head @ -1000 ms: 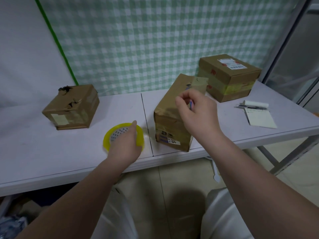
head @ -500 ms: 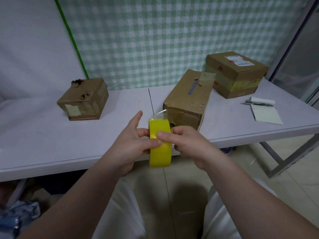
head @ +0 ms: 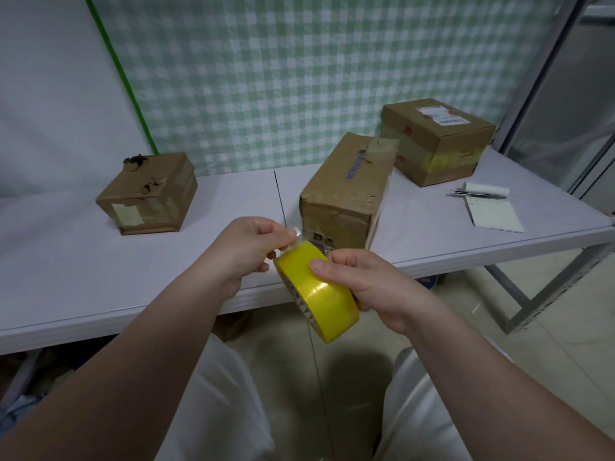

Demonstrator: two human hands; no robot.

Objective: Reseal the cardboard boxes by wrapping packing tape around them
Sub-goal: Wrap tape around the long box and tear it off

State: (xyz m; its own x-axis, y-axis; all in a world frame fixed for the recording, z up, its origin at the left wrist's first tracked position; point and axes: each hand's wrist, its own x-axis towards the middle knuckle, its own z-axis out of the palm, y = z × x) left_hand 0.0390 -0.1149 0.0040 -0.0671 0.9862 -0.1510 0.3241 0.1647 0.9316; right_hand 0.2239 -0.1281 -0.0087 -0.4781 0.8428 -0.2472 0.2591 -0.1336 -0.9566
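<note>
Your right hand point(head: 369, 284) grips the yellow tape roll point(head: 319, 294), and your left hand point(head: 243, 251) pinches its loose end point(head: 294, 239). The middle box point(head: 349, 191) sits on the counter point(head: 66, 261) just behind the roll. Its long side runs away from you, and it is nearer your right hand.

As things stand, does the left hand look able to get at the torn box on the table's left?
Probably not yet: the left hand pinches the free end of the tape roll. Nothing stands between it and the torn box, so once freed, likely yes.
</note>
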